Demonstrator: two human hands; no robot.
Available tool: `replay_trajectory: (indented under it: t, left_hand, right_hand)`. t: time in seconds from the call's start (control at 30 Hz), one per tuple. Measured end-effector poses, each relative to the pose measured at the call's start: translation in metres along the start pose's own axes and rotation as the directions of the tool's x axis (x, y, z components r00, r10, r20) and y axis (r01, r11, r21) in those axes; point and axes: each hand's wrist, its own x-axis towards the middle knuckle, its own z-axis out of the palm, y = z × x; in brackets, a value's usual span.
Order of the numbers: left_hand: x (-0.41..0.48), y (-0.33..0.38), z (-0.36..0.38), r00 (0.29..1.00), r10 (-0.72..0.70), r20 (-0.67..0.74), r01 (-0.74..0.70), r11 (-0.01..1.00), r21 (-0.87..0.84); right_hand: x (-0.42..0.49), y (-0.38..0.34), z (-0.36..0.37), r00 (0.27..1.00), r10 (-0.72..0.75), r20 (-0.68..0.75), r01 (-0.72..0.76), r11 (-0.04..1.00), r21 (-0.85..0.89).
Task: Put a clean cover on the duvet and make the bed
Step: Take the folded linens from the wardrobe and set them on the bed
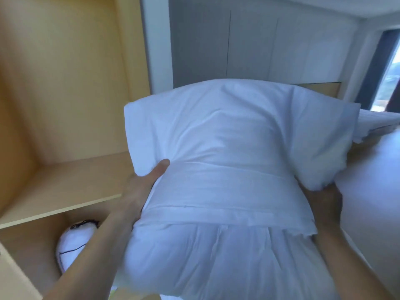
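Observation:
A large white pillow [220,165] in a white case fills the middle of the head view, held up in front of me. My left hand [138,191] grips its left side, thumb pressed on the front. My right hand [326,204] holds its right edge from below and is mostly hidden behind the fabric. The inner pillow bulges out of the case's open end at the bottom. White bedding [376,122] lies on the bed at the far right.
An open wooden wardrobe with a shelf [65,191] stands at left; a white bag with black cord [73,245] sits below that shelf. Grey-white cupboard doors [249,44] are behind the pillow. A window [389,83] is at far right.

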Motion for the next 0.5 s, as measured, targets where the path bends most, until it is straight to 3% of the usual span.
replay_trajectory:
  t: [0.5]
  left_hand:
    - [0.217,0.011,0.264,0.925,-0.022,0.378,0.035,0.999,-0.026]
  right_hand:
    - [0.211,0.094,-0.003,0.946,0.113,-0.302,-0.144,0.986,-0.083]
